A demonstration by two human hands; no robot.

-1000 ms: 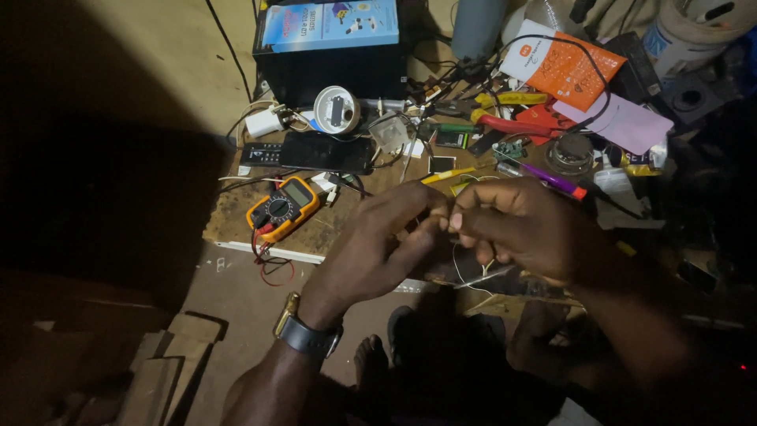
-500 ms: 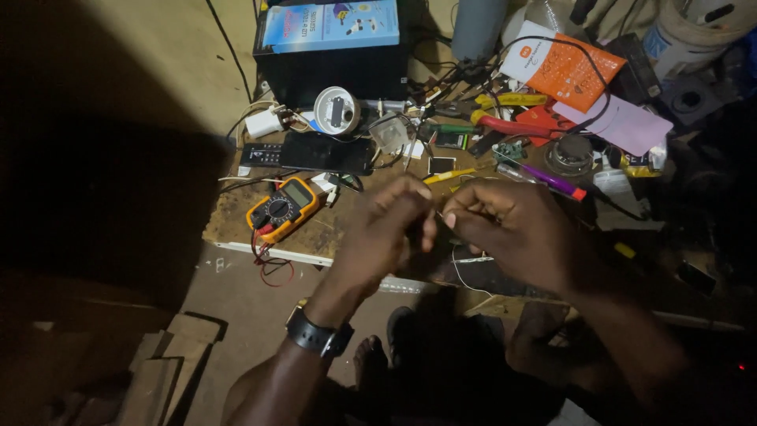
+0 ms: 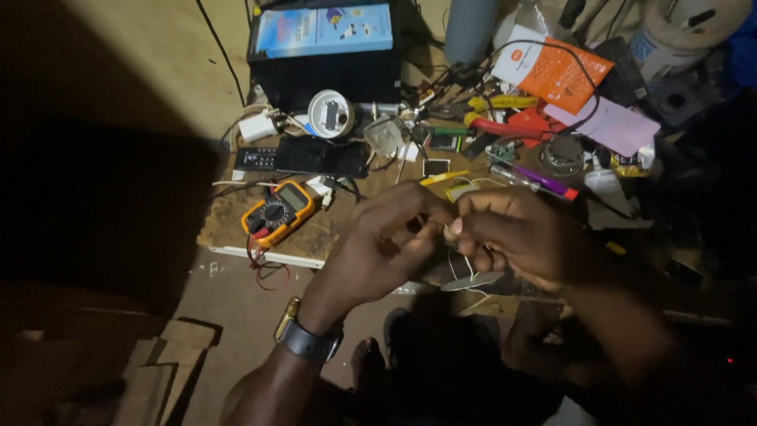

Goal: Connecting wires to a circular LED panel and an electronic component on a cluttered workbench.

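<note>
While both hands met over the bench edge, I saw the left hand (image 3: 378,248) and right hand (image 3: 512,237) nearly touching, fingertips pinched together on a thin pale wire (image 3: 456,260) btwn them. That wire ran down from the pinch and looped just below the right hand; what it joined to I couldn't tell, too dark. L wrist wore a watch (image 3: 303,335). Just left of the hands sat an orange meter (image 3: 277,213) w/ red leads trailing off the board's (image 3: 236,237) front edge. Behind it lay a black remote (image 3: 311,155), a white round part (image 3: 330,113) and a white plug (image 3: 256,126). Further back stood a black box w/ blue top (image 3: 323,35). To the right, well apart from the hands, were red pliers (image 3: 505,126), an orange packet (image 3: 552,71), a pink sheet (image 3: 615,126) and a purple pen (image 3: 544,181) near the right hand's knuckles.
</note>
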